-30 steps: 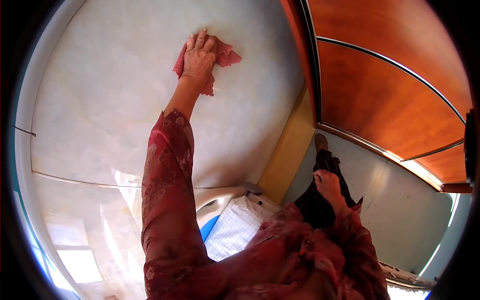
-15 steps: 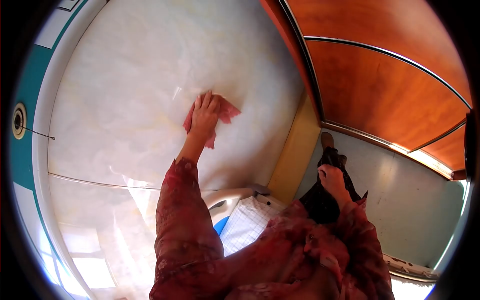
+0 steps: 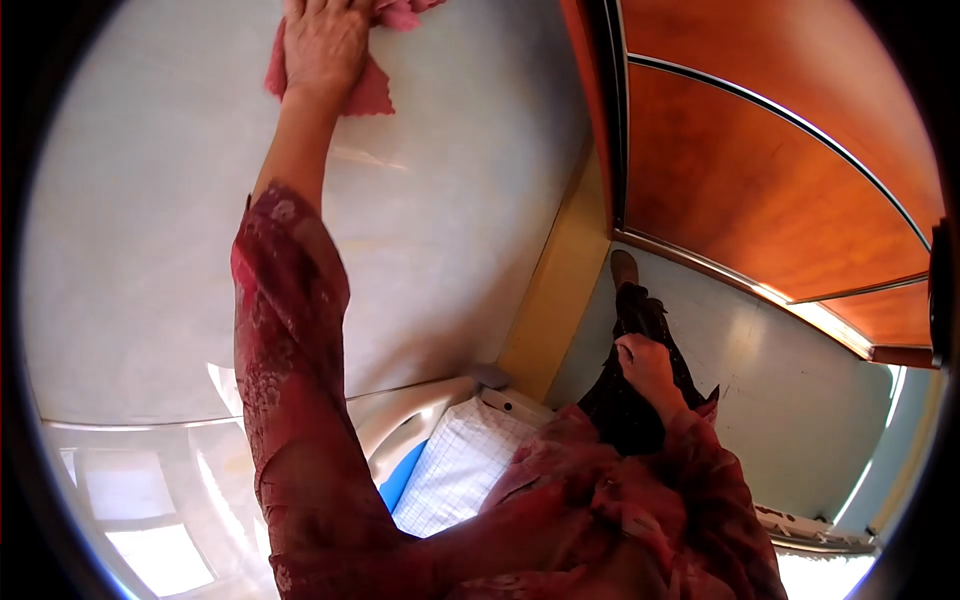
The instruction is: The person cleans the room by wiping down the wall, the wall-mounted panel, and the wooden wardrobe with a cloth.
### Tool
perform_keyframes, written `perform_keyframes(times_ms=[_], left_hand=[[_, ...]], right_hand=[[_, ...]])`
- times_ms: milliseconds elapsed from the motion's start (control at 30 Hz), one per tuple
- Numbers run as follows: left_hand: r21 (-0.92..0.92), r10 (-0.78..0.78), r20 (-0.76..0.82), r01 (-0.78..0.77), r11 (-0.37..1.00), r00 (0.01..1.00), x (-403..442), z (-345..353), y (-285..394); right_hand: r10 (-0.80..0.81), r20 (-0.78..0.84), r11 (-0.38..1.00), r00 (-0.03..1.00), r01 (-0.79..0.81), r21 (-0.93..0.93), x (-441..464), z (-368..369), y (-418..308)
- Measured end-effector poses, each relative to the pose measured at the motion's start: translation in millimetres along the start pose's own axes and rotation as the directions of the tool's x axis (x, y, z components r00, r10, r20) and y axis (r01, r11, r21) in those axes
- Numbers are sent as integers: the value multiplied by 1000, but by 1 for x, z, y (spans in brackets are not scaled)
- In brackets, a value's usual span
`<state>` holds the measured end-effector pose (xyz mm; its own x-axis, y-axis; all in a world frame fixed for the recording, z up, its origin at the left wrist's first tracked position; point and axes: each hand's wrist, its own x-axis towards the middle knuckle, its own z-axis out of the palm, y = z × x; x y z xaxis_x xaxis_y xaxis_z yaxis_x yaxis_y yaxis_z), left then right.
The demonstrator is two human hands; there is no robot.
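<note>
My left hand (image 3: 325, 50) presses a pink cleaning cloth (image 3: 372, 92) with jagged edges flat against the pale, glossy wall panel (image 3: 450, 190). The fingertips reach the top edge of the view, and parts of the cloth stick out on both sides of the palm. My right hand (image 3: 648, 366) is curled into a loose fist in front of my dark trousers, and nothing shows in it.
To the right stands an orange-brown wooden sliding door (image 3: 760, 160) with metal strips. A yellowish board (image 3: 550, 280) runs along the panel's edge. Close to my body is a beige plastic frame (image 3: 420, 415) with white checked fabric (image 3: 465, 460). Grey floor (image 3: 780, 400) lies below.
My left hand has slid the cloth up and to the left across the panel, with the arm stretched further. The view has shifted a little. My right hand stays curled by my leg.
</note>
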<state>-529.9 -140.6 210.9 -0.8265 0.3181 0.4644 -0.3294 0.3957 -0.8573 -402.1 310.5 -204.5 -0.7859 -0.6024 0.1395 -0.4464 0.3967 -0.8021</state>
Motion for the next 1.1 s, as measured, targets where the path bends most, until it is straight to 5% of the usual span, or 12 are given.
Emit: perform_keyframes(times_ms=[267, 333, 467, 567, 833, 900, 1000, 1067, 1100], left_hand=[[-160, 98, 272, -55, 986, 957, 33, 102, 191], [-207, 274, 478, -196, 959, 835, 28, 102, 231], [-188, 269, 340, -215, 958, 901, -18, 155, 327], [-425, 435, 447, -242, 872, 782, -53, 160, 377], [-575, 673, 420, -395, 717, 609, -229, 122, 455], [-688, 794, 465, -404, 603, 392, -261, 84, 441], [-827, 739, 541, 92, 555, 401, -352, 44, 434], [-839, 724, 539, 195, 508, 430, -416, 26, 422], [-866, 674, 414, 493, 85, 611, -457, 22, 423]], right_hand=[[86, -11, 996, 996, -86, 24, 15, 3, 5], [126, 17, 992, 992, -126, 17, 17, 1, 7], [172, 41, 984, 984, -174, 47, 21, -2, 7], [179, 40, 983, 983, -181, 43, 23, -2, 11], [154, 63, 986, 986, -158, 57, 33, -4, 16], [166, 63, 983, 984, -170, 65, 31, -3, 17], [143, 36, 986, 989, -145, 88, 31, -2, 18], [139, 38, 985, 990, -142, 101, 31, -2, 17], [140, 43, 984, 989, -144, 105, 30, -3, 16]])
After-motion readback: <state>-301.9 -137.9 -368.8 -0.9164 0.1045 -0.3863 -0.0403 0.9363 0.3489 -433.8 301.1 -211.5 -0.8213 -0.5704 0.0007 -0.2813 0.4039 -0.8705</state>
